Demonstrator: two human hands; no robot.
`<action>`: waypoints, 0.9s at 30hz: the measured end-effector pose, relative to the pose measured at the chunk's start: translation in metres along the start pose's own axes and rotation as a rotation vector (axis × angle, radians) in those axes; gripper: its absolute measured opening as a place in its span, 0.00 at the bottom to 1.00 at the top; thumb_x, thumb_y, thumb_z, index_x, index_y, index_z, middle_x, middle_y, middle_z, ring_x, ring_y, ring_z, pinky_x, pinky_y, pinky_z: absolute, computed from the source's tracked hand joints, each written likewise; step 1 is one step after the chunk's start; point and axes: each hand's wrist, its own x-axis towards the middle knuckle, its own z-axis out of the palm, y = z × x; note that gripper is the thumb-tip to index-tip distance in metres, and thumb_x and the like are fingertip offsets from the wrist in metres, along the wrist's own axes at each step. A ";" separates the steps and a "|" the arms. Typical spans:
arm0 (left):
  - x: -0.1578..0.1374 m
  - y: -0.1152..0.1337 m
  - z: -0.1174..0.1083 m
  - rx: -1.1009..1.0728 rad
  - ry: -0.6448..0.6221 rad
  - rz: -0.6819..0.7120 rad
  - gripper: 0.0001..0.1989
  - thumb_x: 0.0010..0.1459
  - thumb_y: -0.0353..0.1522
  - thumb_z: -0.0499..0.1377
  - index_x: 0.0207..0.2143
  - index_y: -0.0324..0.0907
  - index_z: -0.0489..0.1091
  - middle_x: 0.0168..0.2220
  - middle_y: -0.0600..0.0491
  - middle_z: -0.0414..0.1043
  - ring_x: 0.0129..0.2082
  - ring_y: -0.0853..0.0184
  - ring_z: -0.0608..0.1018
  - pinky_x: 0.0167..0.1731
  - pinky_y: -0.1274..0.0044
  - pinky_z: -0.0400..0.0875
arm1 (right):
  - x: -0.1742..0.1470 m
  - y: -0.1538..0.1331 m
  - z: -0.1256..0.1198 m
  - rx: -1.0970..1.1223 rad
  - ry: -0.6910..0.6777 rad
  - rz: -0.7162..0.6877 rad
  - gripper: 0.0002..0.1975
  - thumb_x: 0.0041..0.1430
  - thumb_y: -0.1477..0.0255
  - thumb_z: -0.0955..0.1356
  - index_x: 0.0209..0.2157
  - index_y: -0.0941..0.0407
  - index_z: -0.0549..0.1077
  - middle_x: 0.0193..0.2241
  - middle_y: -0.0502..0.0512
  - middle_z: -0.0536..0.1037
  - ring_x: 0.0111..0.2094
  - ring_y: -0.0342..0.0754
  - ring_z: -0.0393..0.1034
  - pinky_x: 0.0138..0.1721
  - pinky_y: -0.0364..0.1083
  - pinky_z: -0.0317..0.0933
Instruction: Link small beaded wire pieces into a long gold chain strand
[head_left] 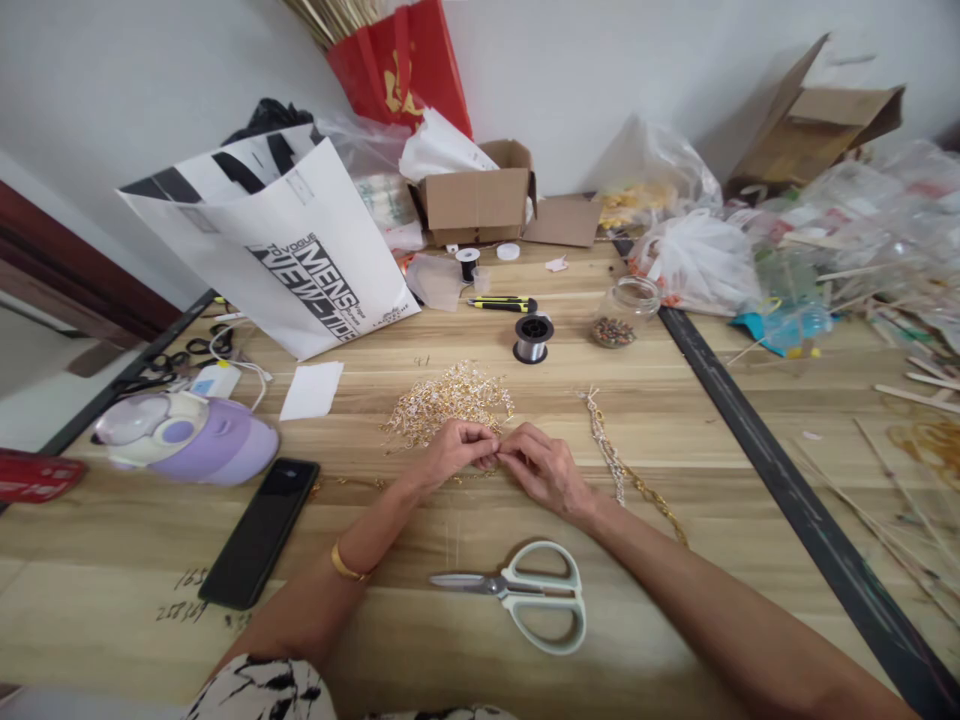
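My left hand (452, 455) and my right hand (546, 472) meet fingertip to fingertip over the table, both pinched closed. Whatever lies between the fingers is too small to make out. Just beyond my left hand is a loose pile of small gold and pale beads (442, 400). A few gold bits lie on the wood under and beside my left wrist. To the right of my right hand, strung silver and gold strands (639, 484) stretch along the table. Scissors with pale green handles (544, 597) lie nearer to me, blades pointing left.
Beyond the beads stand a spool of clear line (532, 342), a yellow-black cutter (501, 303) and a glass jar (626, 312). On the left are a phone (260, 533), a purple bottle (195, 435) and a white bag (277, 250). Plastic bags (701, 260) crowd the right.
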 end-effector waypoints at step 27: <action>-0.004 0.008 0.002 0.462 0.151 0.223 0.06 0.53 0.30 0.58 0.29 0.36 0.74 0.27 0.52 0.75 0.27 0.71 0.73 0.30 0.81 0.66 | 0.004 0.005 -0.003 0.273 0.107 0.368 0.10 0.61 0.67 0.62 0.37 0.58 0.70 0.25 0.52 0.71 0.23 0.42 0.62 0.23 0.41 0.57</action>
